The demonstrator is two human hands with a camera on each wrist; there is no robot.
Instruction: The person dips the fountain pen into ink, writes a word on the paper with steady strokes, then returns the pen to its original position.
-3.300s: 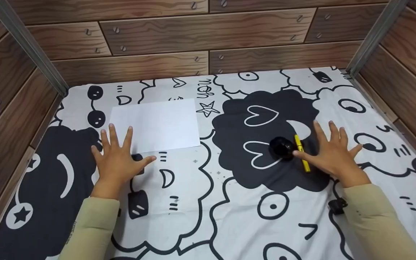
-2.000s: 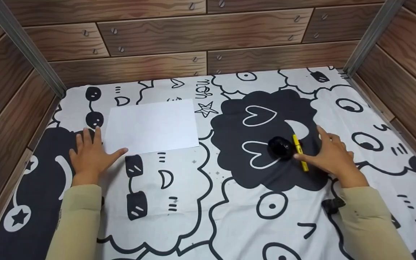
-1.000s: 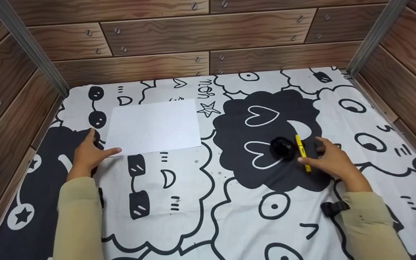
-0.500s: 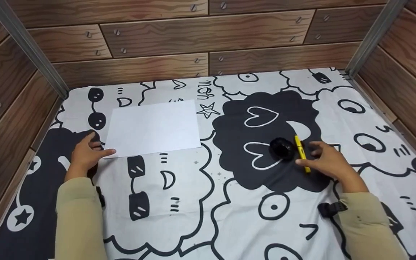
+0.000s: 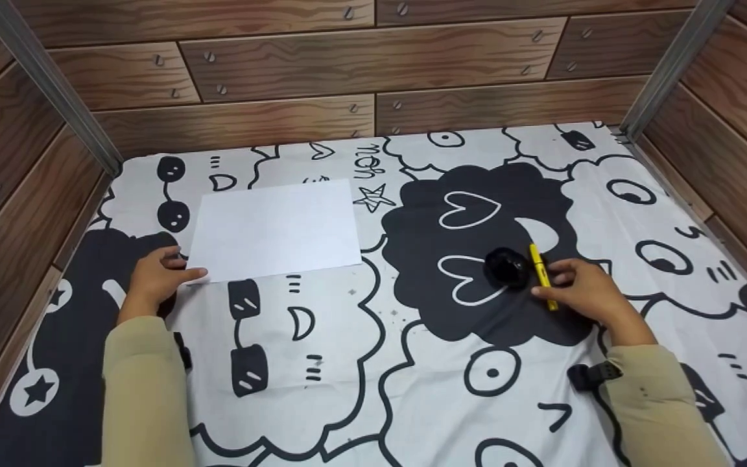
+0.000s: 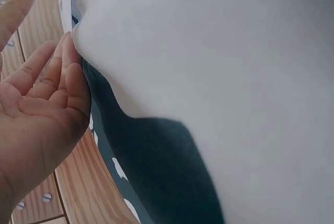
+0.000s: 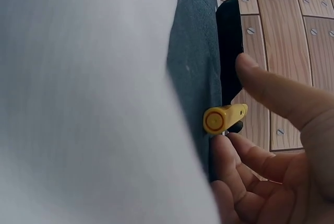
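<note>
A blank white sheet of paper [image 5: 276, 230] lies flat on the printed cloth. My left hand [image 5: 153, 279] is at its near left corner, thumb reaching over the corner and fingers loosely bent beside it. The left wrist view shows that thumb well apart from the fingers. To the right lies a yellow pen [image 5: 543, 277], end-on in the right wrist view. My right hand [image 5: 591, 293] is beside it; the thumb is near its lower end and the curled fingers are on its right, with a gap between them. Left of the pen sits a glossy round black object [image 5: 505, 267], its kind unclear.
A black-and-white cartoon cloth [image 5: 425, 402] covers the surface, slightly wrinkled. Wood-print panels [image 5: 373, 61] enclose the back and sides, with metal posts [image 5: 49, 84] at the far corners. Dark straps show at both wrists.
My left hand has moved left and down from above the paper to its corner, its spread fingers bending in. My right hand's spread fingers have curled beside the pen. Paper, pen and black object stay put.
</note>
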